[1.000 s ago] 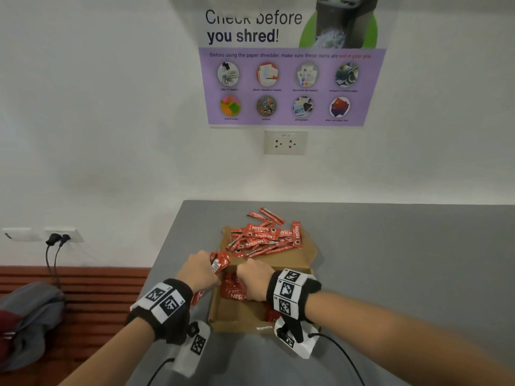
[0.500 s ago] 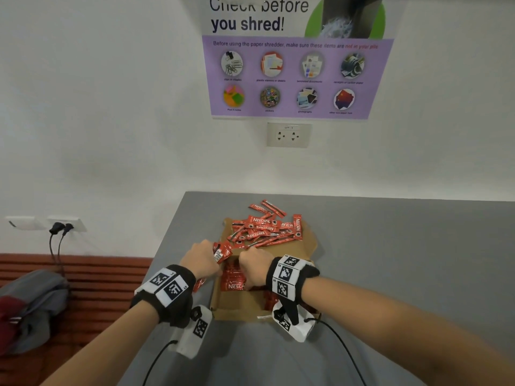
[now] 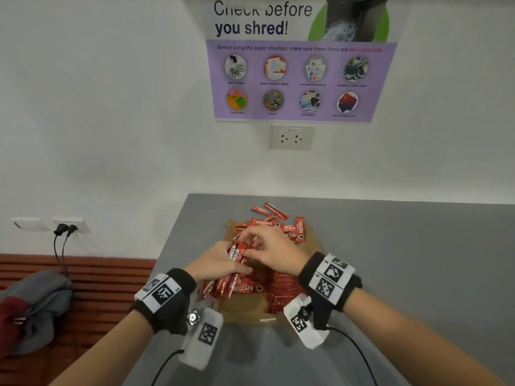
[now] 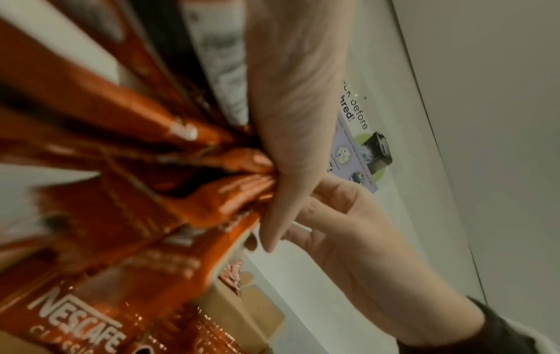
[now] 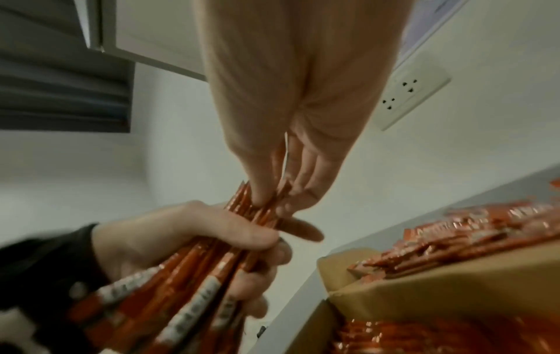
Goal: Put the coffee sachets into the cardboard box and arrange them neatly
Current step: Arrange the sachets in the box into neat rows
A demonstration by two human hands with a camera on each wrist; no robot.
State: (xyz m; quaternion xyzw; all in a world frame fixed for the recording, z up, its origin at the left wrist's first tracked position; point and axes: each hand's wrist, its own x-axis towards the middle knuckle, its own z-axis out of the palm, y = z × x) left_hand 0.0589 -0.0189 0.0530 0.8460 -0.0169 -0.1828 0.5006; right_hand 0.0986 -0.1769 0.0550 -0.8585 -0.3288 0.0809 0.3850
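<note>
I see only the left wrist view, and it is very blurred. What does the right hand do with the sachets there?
Observer: The right hand pinches the top ends of the bundle of sachets that the left hand grips.
Operator: Is the bundle above the box?
Observer: Yes, in the head view it is above the left part of the cardboard box.
Operator: Are sachets already inside?
Observer: Yes, a neat row lies inside, and a loose pile lies on the far flap.

The poster (image 3: 301,62) on the far wall reads "Check before you shred!". The red coffee sachets (image 3: 264,222) read "NESCAFE"; one in the left wrist view adds "CLASSIC".
</note>
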